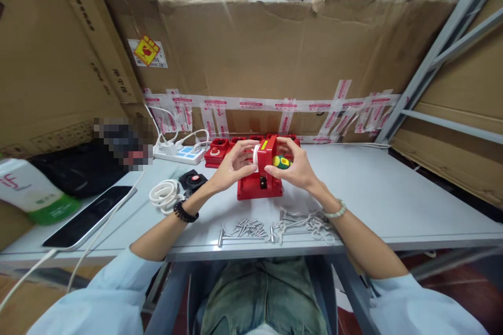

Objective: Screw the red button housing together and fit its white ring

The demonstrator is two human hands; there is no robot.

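Hands, two: left [231, 165] and right [293, 167] (each grip pinching) clasp one red box [260, 183].

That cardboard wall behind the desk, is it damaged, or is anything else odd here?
Yes. The cardboard wall has a ragged, torn top edge and is patched with many crooked strips of tape. On the table, screws lie in a loose heap near the front edge. The red box between both hands looks intact.
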